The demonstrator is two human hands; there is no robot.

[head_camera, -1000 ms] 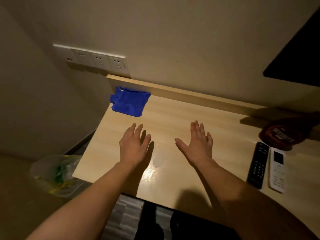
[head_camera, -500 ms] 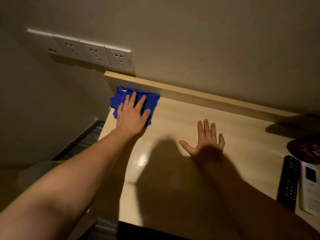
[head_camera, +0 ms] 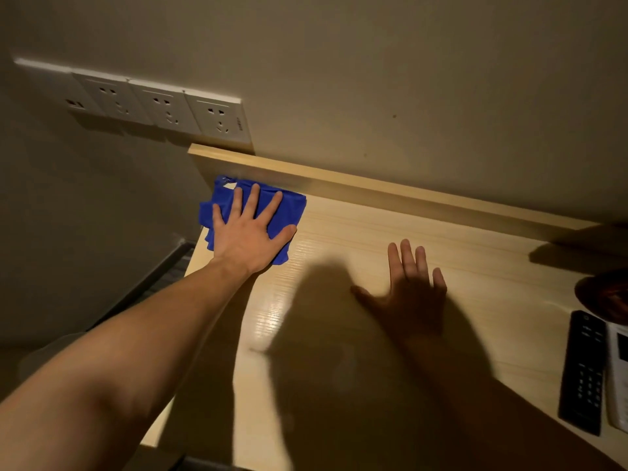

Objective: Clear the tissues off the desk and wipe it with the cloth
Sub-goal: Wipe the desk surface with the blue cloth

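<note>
A blue cloth (head_camera: 289, 207) lies at the far left corner of the light wooden desk (head_camera: 356, 232), against its raised back ledge. My left hand (head_camera: 249, 231) presses flat on the cloth with its fingers spread and straight. My right hand (head_camera: 411, 290) rests flat on the desk in the middle, fingers straight, in the shadow of my head. No tissues show on the desk.
A black remote (head_camera: 581, 372) and a white remote (head_camera: 619, 375) lie at the right edge, with a dark round thing (head_camera: 603, 294) behind them. Wall sockets (head_camera: 163, 108) sit above the desk's left corner. The desk's left edge drops to the floor.
My left hand reached from the desk's middle to the far left corner and came down flat on the blue cloth. My right hand stayed on the desk. The view shifted left.
</note>
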